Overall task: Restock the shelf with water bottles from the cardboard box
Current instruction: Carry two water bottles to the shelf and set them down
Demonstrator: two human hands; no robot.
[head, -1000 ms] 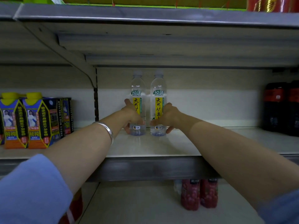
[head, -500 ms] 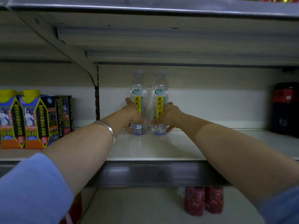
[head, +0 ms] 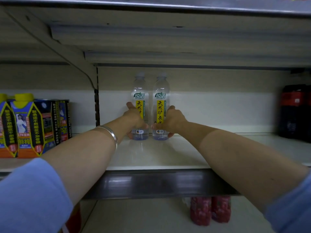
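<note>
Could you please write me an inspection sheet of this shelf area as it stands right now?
Surface: pale shelf, mostly bare.
Job's things: two water bottles upright, side by side at the back; cardboard box not in view.
Clutter: nothing seen.
Hands: left hand grips the left bottle; right hand grips the right bottle.
Cables: nothing seen.
Surroundings: juice cartons to the left, dark bottles to the right, red bottles on the shelf below.
</note>
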